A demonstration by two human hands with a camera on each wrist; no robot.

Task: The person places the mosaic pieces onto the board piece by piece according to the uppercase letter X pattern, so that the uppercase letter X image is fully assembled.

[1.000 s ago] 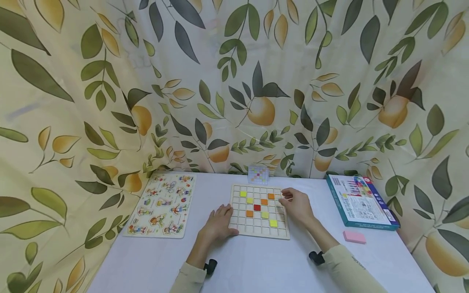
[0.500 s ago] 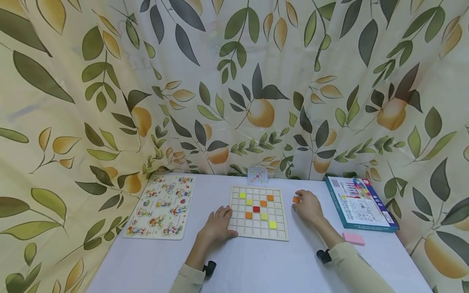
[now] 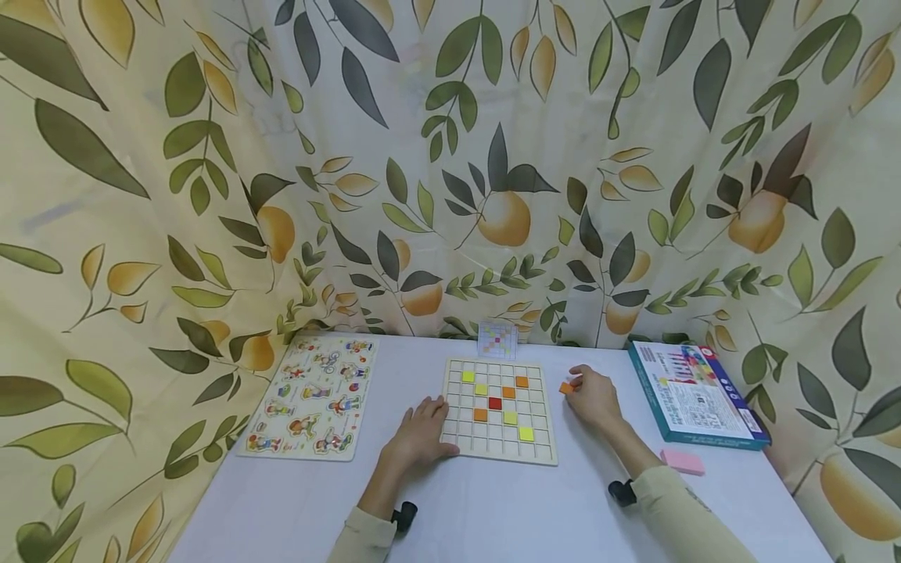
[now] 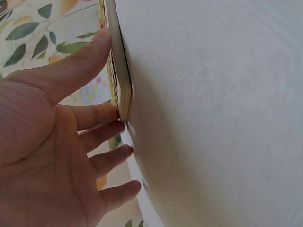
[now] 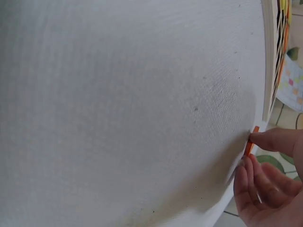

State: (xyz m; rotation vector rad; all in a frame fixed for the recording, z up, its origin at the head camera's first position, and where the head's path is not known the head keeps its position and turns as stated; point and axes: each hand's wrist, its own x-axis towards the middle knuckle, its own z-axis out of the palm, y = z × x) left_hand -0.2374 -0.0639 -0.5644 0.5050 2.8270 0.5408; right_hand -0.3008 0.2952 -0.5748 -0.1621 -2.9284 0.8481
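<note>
While my left hand [image 3: 418, 438] lies flat against the wooden grid board [image 3: 498, 410], seven coloured tiles sit in it and most cells are bare. Its straight fingers [image 4: 102, 115] touch the board's edge. My right hand [image 5: 265, 184] pinches an orange tile [image 5: 251, 140] on the table, just beside the board.

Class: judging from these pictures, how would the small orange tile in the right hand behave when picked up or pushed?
The orange tile looks thin and flat, so it would likely slide, not roll. The right hand pinches it with fingertips alone, which suggests it is light. It keeps a straight edge in the grip, so it is probably stiff.
</note>
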